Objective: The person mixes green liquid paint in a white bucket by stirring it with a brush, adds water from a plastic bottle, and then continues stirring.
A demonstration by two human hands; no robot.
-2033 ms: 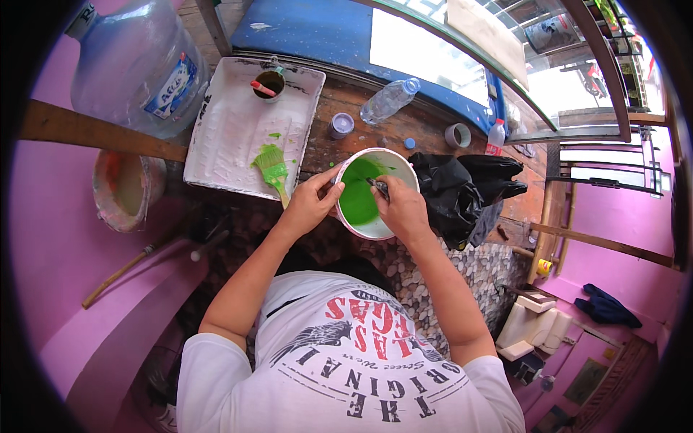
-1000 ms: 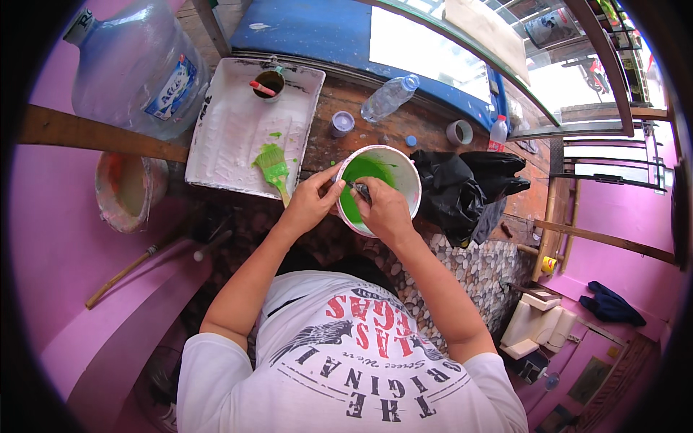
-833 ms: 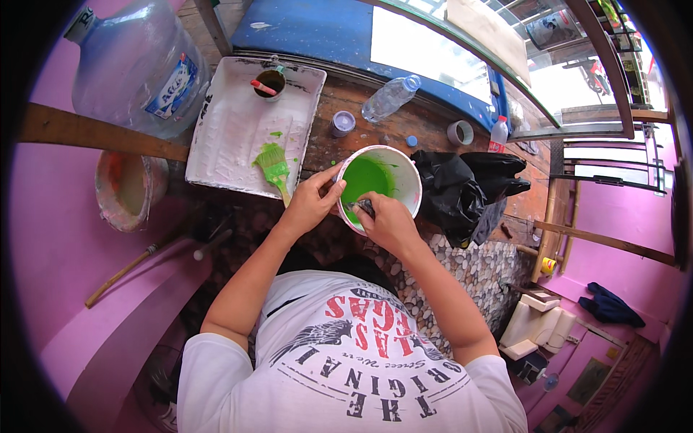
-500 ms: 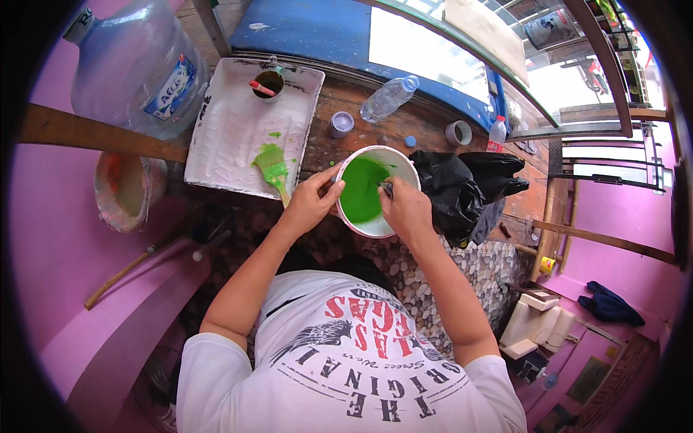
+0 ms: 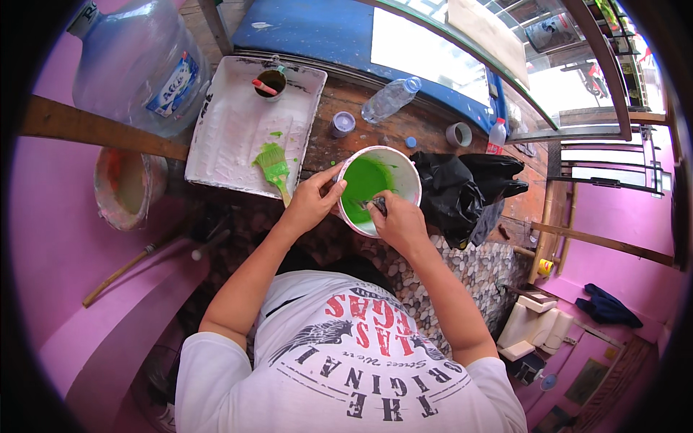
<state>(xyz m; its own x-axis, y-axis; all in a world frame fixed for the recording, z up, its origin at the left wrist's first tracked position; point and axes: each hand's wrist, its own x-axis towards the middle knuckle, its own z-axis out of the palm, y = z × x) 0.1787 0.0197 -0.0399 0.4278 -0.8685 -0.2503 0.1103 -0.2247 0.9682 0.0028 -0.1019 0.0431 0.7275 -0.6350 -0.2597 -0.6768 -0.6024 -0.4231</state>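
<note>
I see the bucket point(image 5: 408, 182) between tray point(image 5: 229, 133) and bag point(image 5: 453, 198), left hand point(image 5: 315, 198) part-curled, holding its rim, right hand point(image 5: 401, 219) closed on a dark tool point(image 5: 380, 203); green paint point(image 5: 362, 179) is in, how evenly blended I can't tell.

Large jug point(image 5: 130, 72) at left, 1 clear bottle point(image 5: 390, 100), crumpled black bag point(image 5: 459, 191), navy cloth point(image 5: 608, 306)

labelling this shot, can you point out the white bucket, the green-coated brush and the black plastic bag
White bucket point(image 5: 409, 177), head view: on its bare inner wall, right side.
Green-coated brush point(image 5: 273, 167), head view: on its green-covered head.
Black plastic bag point(image 5: 459, 190), head view: on its crumpled middle.
</note>
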